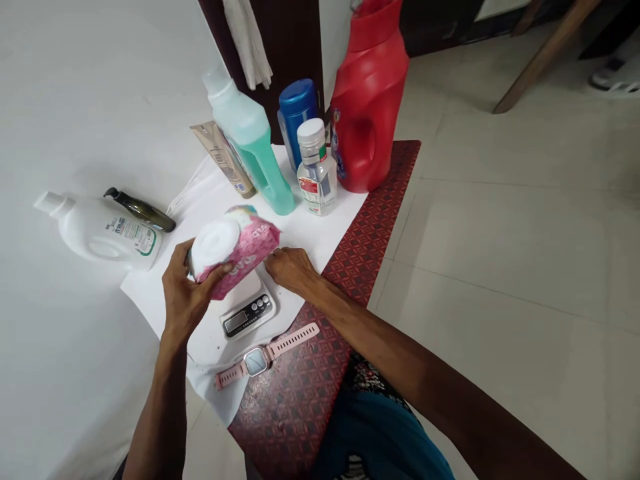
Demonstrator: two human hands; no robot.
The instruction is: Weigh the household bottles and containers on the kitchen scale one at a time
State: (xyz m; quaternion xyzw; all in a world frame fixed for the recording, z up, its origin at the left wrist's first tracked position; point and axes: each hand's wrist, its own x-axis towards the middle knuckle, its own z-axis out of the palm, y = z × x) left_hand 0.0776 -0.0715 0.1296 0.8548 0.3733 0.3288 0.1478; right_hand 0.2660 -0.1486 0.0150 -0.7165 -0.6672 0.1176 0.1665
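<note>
My left hand [187,287] is closed around one end of a pink pack of wet wipes [253,250] with a round white lid. The pack is tilted above a small white kitchen scale [250,310] and hides part of its top. At the pack's lower right corner, my right hand [291,270] has its fingers curled in; whether they grip anything is hidden. Below the scale lies a pink-strapped smartwatch [256,361], its strap stretched out.
Along the back stand a beige tube [225,160], a teal bottle [255,143], a blue container [299,110], a clear bottle [317,180] and a large red jug [370,93]. A white jug [100,227] and dark pump bottle [143,210] are by the wall. White cloth partly covers the red-patterned table [295,400].
</note>
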